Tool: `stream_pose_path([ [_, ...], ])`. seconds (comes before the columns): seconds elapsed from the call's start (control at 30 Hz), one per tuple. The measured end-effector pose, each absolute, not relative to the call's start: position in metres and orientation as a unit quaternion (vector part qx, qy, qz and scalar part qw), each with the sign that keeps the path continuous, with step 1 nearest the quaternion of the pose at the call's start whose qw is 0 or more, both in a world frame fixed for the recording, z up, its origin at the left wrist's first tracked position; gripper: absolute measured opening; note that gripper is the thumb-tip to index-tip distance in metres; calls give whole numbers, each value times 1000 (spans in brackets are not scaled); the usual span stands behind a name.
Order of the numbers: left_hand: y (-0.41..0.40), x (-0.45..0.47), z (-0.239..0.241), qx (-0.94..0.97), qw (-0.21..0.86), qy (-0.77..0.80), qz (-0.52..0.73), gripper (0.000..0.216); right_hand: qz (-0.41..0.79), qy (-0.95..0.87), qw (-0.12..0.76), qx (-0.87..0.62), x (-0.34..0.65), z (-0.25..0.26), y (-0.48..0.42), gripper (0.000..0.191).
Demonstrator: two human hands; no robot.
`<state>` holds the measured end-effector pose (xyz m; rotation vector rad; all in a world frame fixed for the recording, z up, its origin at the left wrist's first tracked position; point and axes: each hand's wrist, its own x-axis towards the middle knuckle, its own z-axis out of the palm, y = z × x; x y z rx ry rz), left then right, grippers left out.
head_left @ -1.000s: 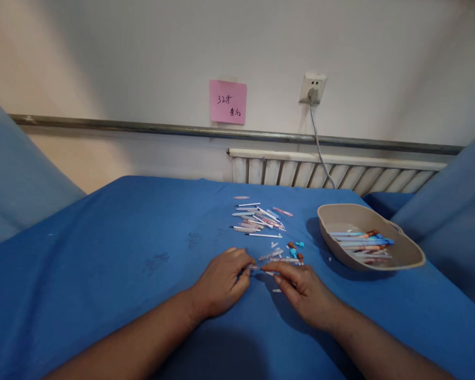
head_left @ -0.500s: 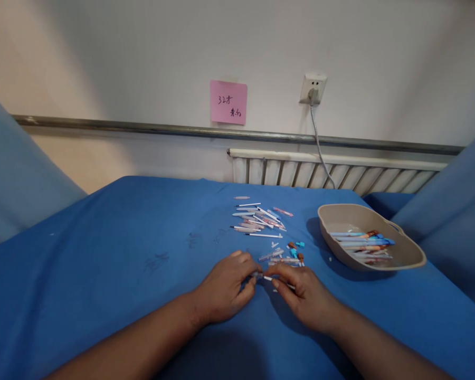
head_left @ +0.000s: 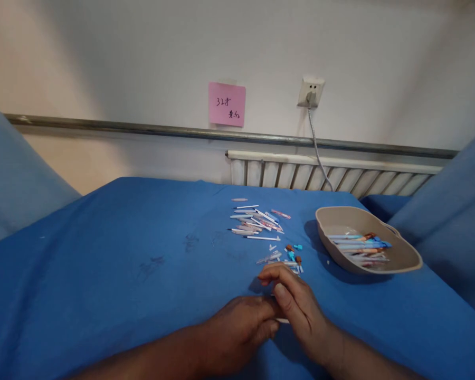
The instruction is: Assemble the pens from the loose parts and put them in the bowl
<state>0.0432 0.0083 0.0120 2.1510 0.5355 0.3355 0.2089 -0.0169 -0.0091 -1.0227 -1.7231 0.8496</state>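
Observation:
My left hand (head_left: 241,328) is closed low over the blue cloth. From its fingertips a short pale end of a pen (head_left: 282,320) sticks out toward my right palm; most of it is hidden. Cupped over those fingertips is my right hand (head_left: 298,311), its fingers loosely bent and its thumb apart, with nothing visible gripped in it. Just beyond lie clear pen barrels (head_left: 269,257) and small brown and blue pen toppers (head_left: 291,256). Farther back is a loose pile of white refills and pale pen barrels (head_left: 257,220).
At the right a beige basket (head_left: 406,258) holds several pens with blue and brown ends. Blue cloth (head_left: 103,253) covers the table. Behind it are a radiator (head_left: 293,171), a metal rail (head_left: 162,131), a plugged socket (head_left: 311,92) and a pink note (head_left: 227,104).
Both hands have come down nearer to me. My right hand has gone from pinching a white refill at the barrel in my left hand to cupping over the left fingertips.

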Motion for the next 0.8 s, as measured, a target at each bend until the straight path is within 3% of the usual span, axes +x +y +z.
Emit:
stream_pose_path([
  [0.2,5,44,12,849,467,224,104,24,390,-709,416,-414,204,-7,-24,28],
  [0.33,18,42,6,803,502,301,115,22,388,-632,501,-446,214,-15,-5,38],
  [0.43,35,38,0,740,539,365,169,26,356,-563,531,-523,234,-28,21,29],
  [0.6,59,32,-6,637,610,380,280,27,264,-668,405,-566,264,-42,42,16],
  [0.8,69,31,-14,590,627,405,309,25,192,-750,302,-556,264,-34,35,9],
])
